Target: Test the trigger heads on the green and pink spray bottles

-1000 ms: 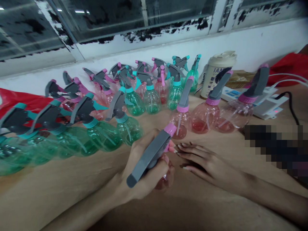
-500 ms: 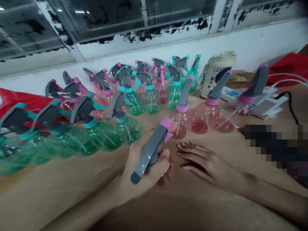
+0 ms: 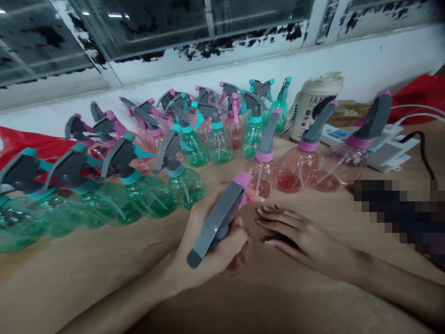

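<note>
My left hand (image 3: 205,246) is closed around the neck of a pink spray bottle (image 3: 217,220) with a grey and pink head. One finger reaches forward by the pink trigger, and the hand covers much of the bottle's clear pink body. Palm down on the table (image 3: 295,297), my right hand (image 3: 301,232) lies with fingers stretched out, holding nothing, just right of the held bottle. Beyond it stand three pink spray bottles (image 3: 295,169) with grey heads and pink collars. Along the left runs a row of green spray bottles (image 3: 149,192) with turquoise collars.
More pink and green spray bottles (image 3: 219,144) crowd toward the wall. At the back right are a lidded coffee cup (image 3: 314,106), a white device with cables (image 3: 389,155) and a red bag (image 3: 417,97). Another red bag (image 3: 38,144) lies at the left. Pixelation hides something dark at right.
The finger near the trigger of the held spray bottle has stretched further out to the right. The bottle's head has shifted very slightly; my right hand stays in place.
</note>
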`<state>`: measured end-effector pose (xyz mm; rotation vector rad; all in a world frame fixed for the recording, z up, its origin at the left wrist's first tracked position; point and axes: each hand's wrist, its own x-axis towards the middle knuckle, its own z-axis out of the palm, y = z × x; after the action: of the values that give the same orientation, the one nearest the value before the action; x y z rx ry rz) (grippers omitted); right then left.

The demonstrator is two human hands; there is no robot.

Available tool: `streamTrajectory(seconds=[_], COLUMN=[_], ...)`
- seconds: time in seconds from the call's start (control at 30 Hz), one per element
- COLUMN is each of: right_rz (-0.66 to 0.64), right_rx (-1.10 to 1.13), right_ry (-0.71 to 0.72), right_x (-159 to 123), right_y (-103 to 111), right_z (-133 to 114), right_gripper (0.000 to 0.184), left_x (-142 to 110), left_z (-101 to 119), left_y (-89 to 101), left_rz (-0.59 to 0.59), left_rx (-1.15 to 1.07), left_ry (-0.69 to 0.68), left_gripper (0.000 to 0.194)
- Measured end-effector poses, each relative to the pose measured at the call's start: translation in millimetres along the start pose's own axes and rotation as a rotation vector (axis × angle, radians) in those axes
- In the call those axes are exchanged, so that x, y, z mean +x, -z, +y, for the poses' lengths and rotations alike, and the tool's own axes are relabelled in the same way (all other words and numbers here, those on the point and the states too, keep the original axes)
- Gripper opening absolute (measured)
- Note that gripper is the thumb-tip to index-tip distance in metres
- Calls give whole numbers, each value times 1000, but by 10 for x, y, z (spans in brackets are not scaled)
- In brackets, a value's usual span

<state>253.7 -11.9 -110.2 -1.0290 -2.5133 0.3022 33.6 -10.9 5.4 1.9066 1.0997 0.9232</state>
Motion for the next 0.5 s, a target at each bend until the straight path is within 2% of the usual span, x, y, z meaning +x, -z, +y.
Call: streamTrajectory(seconds=[0.23,0.5], right_rz=[-20,-11], right_rx=[7,-4], right_ry=[-19,-10], right_x=[8,6], right_y=[23,10], right_z=[-14,-7], right_gripper=[36,37], left_x=[-4,-11], left_z=[38,-43], left_y=[30,29], left_rz=[56,65], left_rx=[98,138], left_ry=[-142,-123], left_gripper=[15,13])
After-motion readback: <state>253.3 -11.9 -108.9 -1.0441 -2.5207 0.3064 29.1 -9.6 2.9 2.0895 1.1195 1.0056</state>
